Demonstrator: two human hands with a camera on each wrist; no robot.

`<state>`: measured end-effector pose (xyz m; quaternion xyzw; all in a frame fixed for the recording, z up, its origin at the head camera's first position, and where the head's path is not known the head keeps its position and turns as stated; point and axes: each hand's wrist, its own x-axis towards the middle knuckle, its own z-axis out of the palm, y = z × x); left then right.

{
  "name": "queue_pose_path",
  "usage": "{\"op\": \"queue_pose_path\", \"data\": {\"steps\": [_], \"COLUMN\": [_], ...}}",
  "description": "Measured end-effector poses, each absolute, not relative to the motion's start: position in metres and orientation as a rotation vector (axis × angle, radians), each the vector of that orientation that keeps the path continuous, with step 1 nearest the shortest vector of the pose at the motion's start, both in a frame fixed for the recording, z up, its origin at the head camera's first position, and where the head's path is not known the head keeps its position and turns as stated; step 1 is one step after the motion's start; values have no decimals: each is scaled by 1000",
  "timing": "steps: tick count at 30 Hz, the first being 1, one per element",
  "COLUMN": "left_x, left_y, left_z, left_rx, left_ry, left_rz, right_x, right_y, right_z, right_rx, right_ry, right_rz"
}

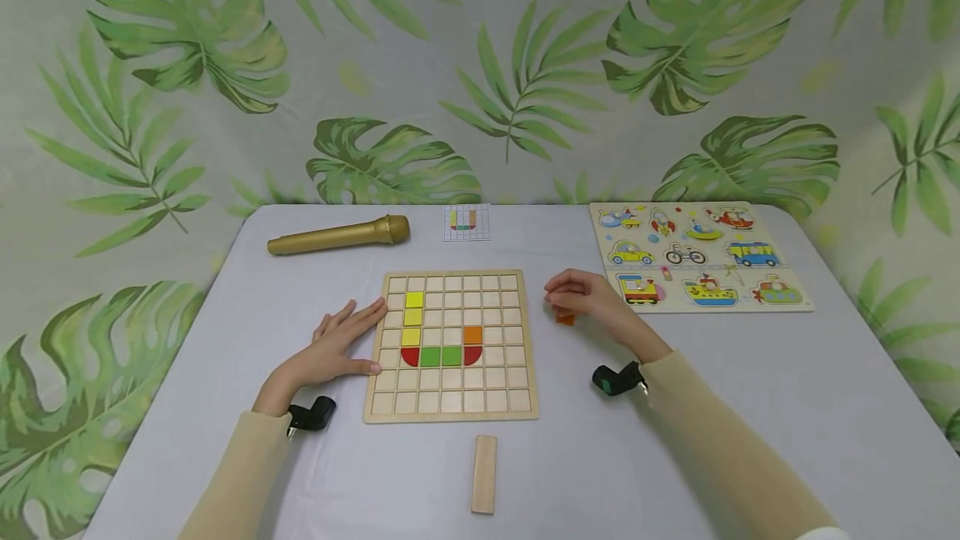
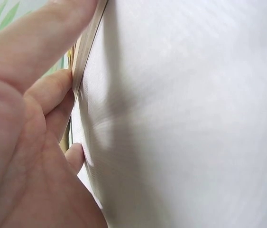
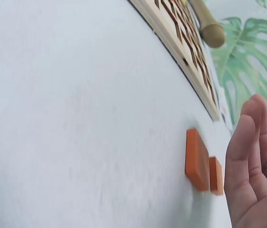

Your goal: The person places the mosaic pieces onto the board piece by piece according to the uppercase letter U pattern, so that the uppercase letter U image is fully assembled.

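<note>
A square wooden grid board (image 1: 450,417) lies mid-table, holding several yellow tiles (image 1: 413,317), two green tiles (image 1: 441,356), an orange tile (image 1: 472,335) and red rounded tiles (image 1: 409,357). My left hand (image 1: 330,354) rests at the board's left edge, thumb and fingers spread and touching it. To the right of the board, my right hand (image 1: 592,304) hovers over loose orange tiles (image 1: 565,319). The right wrist view shows two orange tiles (image 3: 197,160) on the cloth just beside the fingers (image 3: 240,142), which are slightly bent and hold nothing visible.
Behind the board lie a gold microphone (image 1: 337,235) and a small printed card (image 1: 467,223) with a coloured grid pattern. A vehicle picture puzzle (image 1: 675,252) sits at the back right. Near the front is a plain wooden block (image 1: 484,475). A leaf-patterned backdrop (image 1: 517,98) hangs behind the table.
</note>
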<state>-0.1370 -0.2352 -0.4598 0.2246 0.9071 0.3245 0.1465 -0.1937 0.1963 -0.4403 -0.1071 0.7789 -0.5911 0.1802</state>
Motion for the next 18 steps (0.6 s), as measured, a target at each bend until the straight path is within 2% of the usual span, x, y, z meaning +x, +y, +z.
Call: {"op": "queue_pose_path", "data": {"steps": [10, 18], "left_x": [-137, -137], "left_y": [-236, -236], "left_z": [-461, -460], "left_rx": [647, 636], "left_ry": [2611, 2605], "left_rz": [936, 936], "right_x": [-190, -189], "right_y": [216, 220], "right_z": [-442, -447], "right_rx": [-234, -332], "right_ry": [2275, 2398], "right_rz": [-1658, -1514]}}
